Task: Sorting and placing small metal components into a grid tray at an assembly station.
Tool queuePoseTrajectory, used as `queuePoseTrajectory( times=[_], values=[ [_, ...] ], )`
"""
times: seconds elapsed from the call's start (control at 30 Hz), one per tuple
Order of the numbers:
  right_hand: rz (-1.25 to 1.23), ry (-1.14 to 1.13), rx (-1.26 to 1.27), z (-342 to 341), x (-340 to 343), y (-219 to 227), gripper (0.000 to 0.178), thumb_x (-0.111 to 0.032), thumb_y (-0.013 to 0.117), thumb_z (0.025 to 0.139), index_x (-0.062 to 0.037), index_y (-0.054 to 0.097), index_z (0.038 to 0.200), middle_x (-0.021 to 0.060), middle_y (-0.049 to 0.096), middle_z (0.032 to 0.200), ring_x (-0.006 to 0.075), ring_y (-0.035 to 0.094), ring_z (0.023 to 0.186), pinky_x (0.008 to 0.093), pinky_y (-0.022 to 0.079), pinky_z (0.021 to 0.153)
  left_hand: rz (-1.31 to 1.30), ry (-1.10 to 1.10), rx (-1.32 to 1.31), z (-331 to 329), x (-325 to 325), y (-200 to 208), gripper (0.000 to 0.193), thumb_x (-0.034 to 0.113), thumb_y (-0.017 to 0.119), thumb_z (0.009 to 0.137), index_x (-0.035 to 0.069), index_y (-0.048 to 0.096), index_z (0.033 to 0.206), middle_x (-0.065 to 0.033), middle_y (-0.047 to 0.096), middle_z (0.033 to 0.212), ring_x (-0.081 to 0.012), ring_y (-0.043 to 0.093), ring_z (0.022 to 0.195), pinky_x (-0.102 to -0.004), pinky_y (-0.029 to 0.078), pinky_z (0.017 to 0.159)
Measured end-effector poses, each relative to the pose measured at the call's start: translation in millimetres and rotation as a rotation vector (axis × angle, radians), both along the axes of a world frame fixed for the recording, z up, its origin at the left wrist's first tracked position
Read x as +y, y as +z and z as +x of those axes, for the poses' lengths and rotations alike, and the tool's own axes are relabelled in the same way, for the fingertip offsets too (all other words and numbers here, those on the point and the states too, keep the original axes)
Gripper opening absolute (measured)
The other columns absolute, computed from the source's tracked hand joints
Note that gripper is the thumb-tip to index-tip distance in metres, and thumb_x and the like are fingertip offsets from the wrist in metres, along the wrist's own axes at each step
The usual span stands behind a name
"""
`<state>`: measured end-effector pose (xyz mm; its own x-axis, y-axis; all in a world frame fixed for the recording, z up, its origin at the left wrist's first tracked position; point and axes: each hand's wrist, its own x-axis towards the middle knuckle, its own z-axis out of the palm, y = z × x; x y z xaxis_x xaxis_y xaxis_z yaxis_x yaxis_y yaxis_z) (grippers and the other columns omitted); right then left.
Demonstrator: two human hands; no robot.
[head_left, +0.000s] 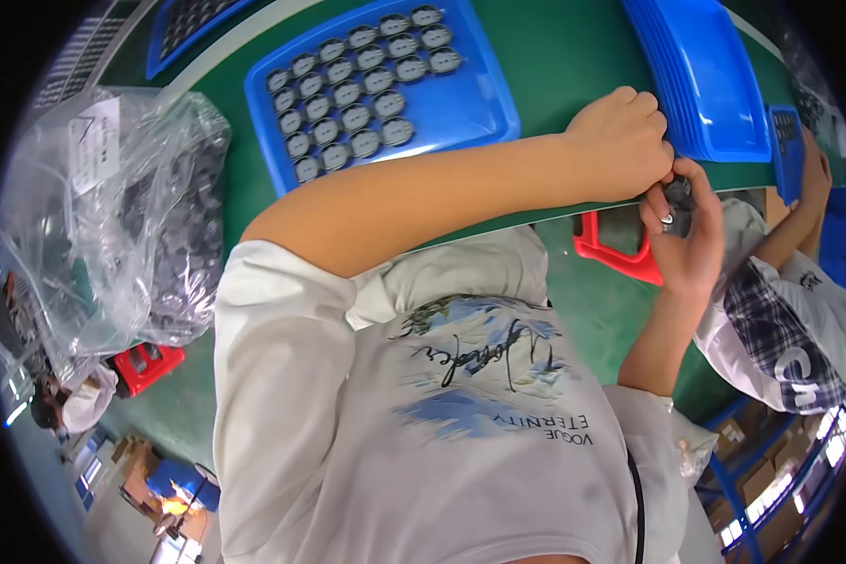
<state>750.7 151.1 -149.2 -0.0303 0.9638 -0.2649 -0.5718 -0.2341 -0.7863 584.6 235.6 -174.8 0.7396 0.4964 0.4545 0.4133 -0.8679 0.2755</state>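
Note:
My left arm reaches across the front to the right. My left hand (618, 141) is closed, fingers curled, its fingertips against my right hand; anything in it is hidden. Palm up beneath it, my right hand (691, 240) has its fingers bent around a small dark round part (677, 191), partly covered by the fingers. A small shiny metal ring shape shows at one finger. Left of the hands, on the green table, lies a blue tray (470, 103) with rows of round dark parts with silvery tops (346, 93); its lower right area is bare.
Stacked blue trays (714, 85) stand just beyond my hands at right. A clear plastic bag (113, 216) of dark parts sits at left. Red stools (616, 249) are below the table edge. At far right another person's hand (818, 169) is near a small blue tray (788, 150).

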Motion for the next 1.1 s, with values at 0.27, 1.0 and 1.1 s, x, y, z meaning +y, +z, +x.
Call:
queuePoseTrajectory(
  times=[0.27,1.0,1.1],
  values=[
    [0.135,0.104,-0.996,-41,64,9,0.031,-0.012,0.073,0.086,-0.0011,0.064,0.114,0.0061,0.059,0.1,0.0157,0.055,0.072,0.0259,0.042,0.06,-0.074,0.378,-0.184,-129,-27,40,0.009,0.005,0.074,0.077,0.006,0.069,0.085,-0.009,0.06,0.087,-0.0311,0.057,0.089,-0.0414,0.048,0.079],
    [0.849,0.354,-1.672,-60,79,-10,0.021,-0.018,0.079,0.084,-0.0061,0.067,0.097,0.0069,0.062,0.083,0.0244,0.062,0.072,0.0346,0.049,0.063,-0.118,0.489,-0.006,-167,-22,25,0.007,0.005,0.073,0.075,0.002,0.073,0.082,-0.0088,0.059,0.086,-0.0289,0.055,0.091,-0.0419,0.046,0.082],
    [0.944,0.337,-1.753,-59,80,-4,0.017,-0.014,0.077,0.084,-0.0057,0.067,0.095,0.0073,0.061,0.084,0.0252,0.061,0.071,0.0346,0.049,0.061,-0.127,0.503,0.001,-170,-22,25,0.007,0.005,0.073,0.076,0.003,0.073,0.082,-0.009,0.059,0.087,-0.029,0.055,0.092,-0.042,0.046,0.083]
  ],
)
